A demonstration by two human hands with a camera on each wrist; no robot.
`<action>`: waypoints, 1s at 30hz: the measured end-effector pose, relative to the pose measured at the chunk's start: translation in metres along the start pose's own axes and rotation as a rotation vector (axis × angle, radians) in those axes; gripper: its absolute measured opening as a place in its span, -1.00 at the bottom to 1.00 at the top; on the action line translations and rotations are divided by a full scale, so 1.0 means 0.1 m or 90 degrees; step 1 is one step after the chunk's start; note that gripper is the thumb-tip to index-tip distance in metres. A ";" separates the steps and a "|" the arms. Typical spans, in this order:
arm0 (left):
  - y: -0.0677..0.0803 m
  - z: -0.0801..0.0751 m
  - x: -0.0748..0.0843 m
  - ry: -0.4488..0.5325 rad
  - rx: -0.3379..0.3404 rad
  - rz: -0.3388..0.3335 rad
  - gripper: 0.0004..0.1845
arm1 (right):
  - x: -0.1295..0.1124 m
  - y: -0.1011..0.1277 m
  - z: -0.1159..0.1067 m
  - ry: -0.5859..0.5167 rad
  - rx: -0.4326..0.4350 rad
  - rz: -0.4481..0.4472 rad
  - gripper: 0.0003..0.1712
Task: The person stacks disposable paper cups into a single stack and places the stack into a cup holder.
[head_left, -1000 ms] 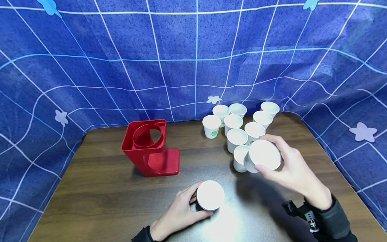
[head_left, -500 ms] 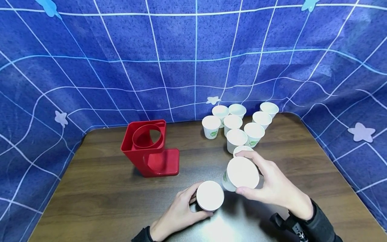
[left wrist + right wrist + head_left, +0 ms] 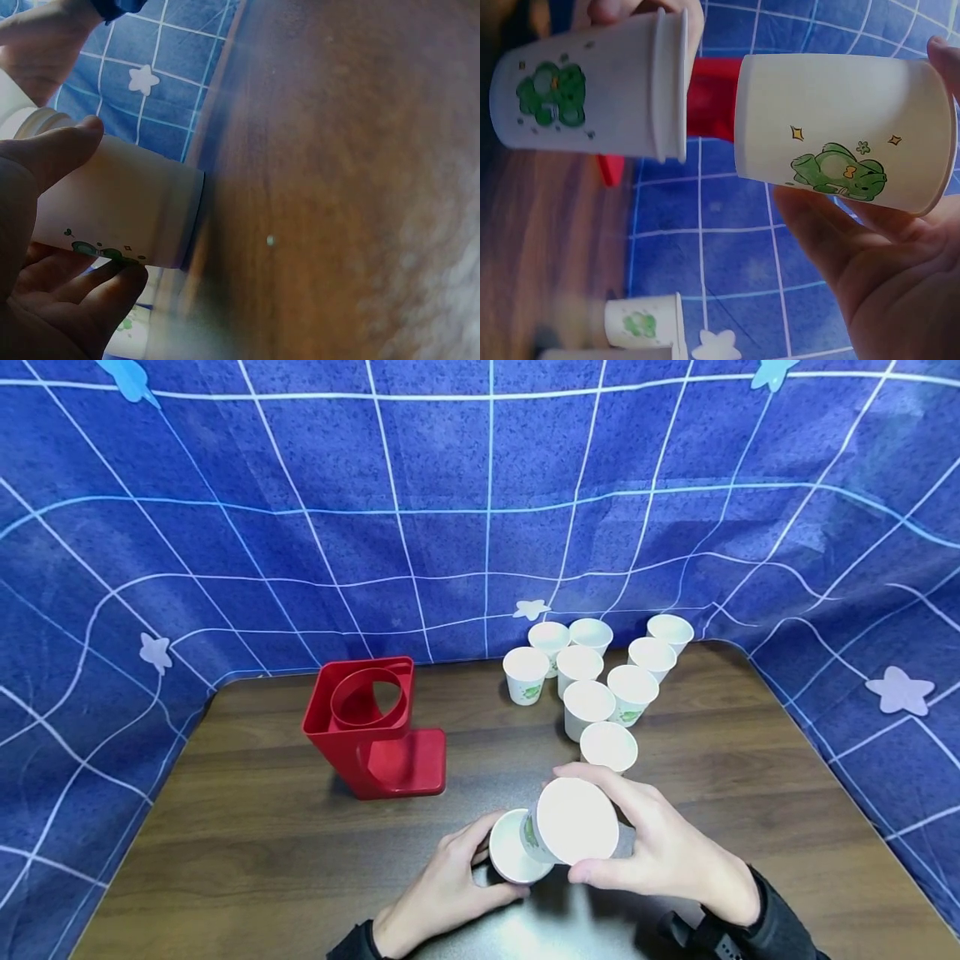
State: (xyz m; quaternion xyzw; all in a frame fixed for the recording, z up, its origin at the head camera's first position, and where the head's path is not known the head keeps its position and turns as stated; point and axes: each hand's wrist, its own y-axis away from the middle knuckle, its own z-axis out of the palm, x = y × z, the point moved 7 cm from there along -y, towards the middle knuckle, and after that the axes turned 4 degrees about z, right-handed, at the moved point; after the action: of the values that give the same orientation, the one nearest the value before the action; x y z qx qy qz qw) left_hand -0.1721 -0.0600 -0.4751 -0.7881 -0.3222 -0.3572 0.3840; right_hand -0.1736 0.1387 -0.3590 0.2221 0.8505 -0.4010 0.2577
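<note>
My left hand (image 3: 457,881) grips a short stack of white paper cups (image 3: 510,852) near the front of the table, thumb on one side and fingers on the other. Two rims show on that stack in the right wrist view, above a green bear print. My right hand (image 3: 667,852) holds another paper cup (image 3: 840,112) by its sides, thumb and fingers around it. In the head view this cup overlaps the stack's right part; the right wrist view shows a gap between its base and the stack's rims.
Several more white paper cups (image 3: 588,708) stand upright in loose rows at the back right. A red plastic stand (image 3: 423,764) with a square hopper and inner ring is at left. Blue grid-patterned cloth (image 3: 435,543) hangs behind the wooden table (image 3: 247,852).
My right hand has carried its cup left and towards me, from beside the rows to over the left hand's stack. The left hand has stayed in place.
</note>
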 end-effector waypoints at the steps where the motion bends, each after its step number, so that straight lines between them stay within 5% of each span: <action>1: 0.00 0.00 0.00 -0.004 0.000 0.004 -0.19 | 0.00 0.00 0.02 -0.004 -0.002 -0.005 -0.10; 10: 0.00 0.00 0.00 -0.011 0.000 0.000 -0.17 | 0.05 0.01 0.23 0.017 -0.043 -0.001 -0.11; 30: 0.00 0.02 0.01 0.022 -0.010 0.004 -0.18 | 0.29 0.08 0.50 0.071 -0.112 0.124 -0.08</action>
State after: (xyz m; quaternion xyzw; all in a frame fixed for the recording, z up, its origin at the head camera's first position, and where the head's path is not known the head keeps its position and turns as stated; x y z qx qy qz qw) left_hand -0.1709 -0.0578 -0.4753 -0.7858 -0.3103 -0.3723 0.3843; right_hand -0.1780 0.1084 -0.4088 0.3022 0.8699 -0.2850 0.2659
